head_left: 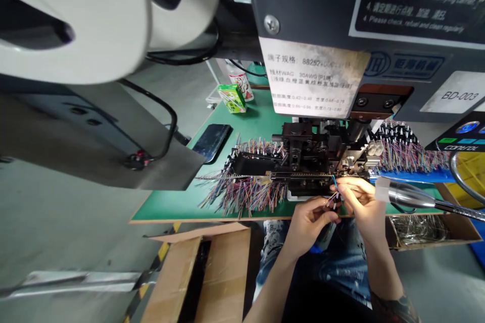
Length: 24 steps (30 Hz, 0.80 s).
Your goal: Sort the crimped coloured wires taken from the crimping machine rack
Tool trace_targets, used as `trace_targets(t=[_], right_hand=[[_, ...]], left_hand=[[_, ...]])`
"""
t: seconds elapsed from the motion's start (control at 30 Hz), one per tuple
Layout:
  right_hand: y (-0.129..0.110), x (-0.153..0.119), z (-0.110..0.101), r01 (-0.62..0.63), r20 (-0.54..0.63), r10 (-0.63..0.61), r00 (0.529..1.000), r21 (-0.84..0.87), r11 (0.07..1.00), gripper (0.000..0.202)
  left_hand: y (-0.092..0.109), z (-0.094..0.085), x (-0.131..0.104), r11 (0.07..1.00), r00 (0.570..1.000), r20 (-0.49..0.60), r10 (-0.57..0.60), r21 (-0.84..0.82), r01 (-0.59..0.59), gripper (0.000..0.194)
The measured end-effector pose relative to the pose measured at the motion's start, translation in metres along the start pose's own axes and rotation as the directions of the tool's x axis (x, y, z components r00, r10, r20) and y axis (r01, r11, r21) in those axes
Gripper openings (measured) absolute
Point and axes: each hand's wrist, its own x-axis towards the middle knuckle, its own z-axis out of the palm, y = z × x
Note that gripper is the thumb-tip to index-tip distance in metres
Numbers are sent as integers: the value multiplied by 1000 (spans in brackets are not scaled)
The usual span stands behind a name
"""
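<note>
Both of my hands meet in front of a terminal crimping machine [314, 146] at the edge of a green table. My left hand [312, 217] is closed, its thumb and fingers pinching a small bundle of thin coloured wires [332, 199]. Close beside it, my right hand [356, 197] pinches a blue wire [334, 180] that points up at the machine's crimping area. The exact wire ends are too small to make out. A strip of terminals [242, 177] runs into the machine from the left.
Heaps of multicoloured wire bundles [246, 192] lie left of the machine, more wire bundles [413, 154] to its right. A phone [212, 142] and a green box [232, 98] sit further back. A lamp [409, 196] reaches in from the right. Cardboard boxes [223, 272] stand below the table.
</note>
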Motion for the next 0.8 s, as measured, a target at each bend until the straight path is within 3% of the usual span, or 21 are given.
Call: trace_targets(t=[0.23,0.37,0.47,0.6,0.8], right_hand=[[3,-1,-2,24,21,-22,1000,-79,997,21],[-7,-1,-8,243,70,-232,970,-273,931,14],[-19,-5,-10,370,166,-335,928,-281,886,14],[-18,-11,-8,208,142,-187,972,-155,966,13],[-2,-8,-3,52,71,-52,996,3,999,19]], left_hand=[[2,0,0,999,1000,-4,-10,39,10,36],[13,-7,-3,997,997,60,-56,58,52,39],[22,-15,-5,993,980,165,-114,26,111,42],[26,-19,-4,986,963,212,-165,-5,170,41],[15,-10,0,996,994,88,-70,57,65,34]])
